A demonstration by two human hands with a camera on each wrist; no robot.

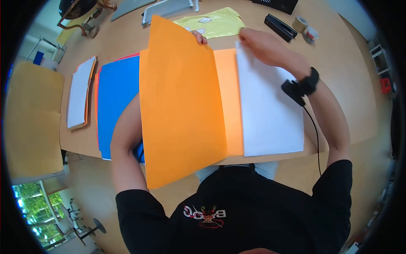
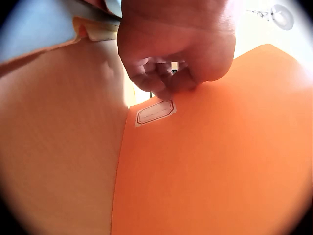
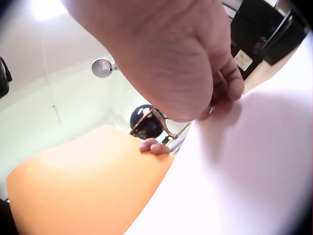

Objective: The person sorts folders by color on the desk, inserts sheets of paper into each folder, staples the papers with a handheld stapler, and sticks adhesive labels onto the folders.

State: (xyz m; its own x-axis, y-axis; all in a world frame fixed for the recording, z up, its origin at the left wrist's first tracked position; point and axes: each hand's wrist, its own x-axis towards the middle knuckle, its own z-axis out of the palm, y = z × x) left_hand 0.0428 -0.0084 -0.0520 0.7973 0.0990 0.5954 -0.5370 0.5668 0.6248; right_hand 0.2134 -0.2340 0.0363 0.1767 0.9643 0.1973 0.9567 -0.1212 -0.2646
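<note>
An orange paper folder point(image 1: 182, 106) is spread at the table's front edge, its left cover raised and tilted. My left hand point(image 2: 178, 41) grips the top edge of that cover from behind; in the head view only its fingertips point(image 1: 199, 38) show over the edge. A small bordered label point(image 2: 155, 113) is on the cover's outer face. White paper point(image 1: 270, 114) covers most of the folder's right side, leaving an orange strip beside the fold. At the paper's top left corner, my right hand point(image 1: 268, 48) pinches the edge with curled fingers.
Left of the folder lie a blue folder point(image 1: 118, 93) and a stack of white paper and folders point(image 1: 82, 93). Behind are a yellow plastic sheet point(image 1: 220, 23), a black stapler point(image 1: 280, 27) and a tape roll point(image 1: 300, 23). A cable point(image 1: 315, 131) hangs from the right wrist.
</note>
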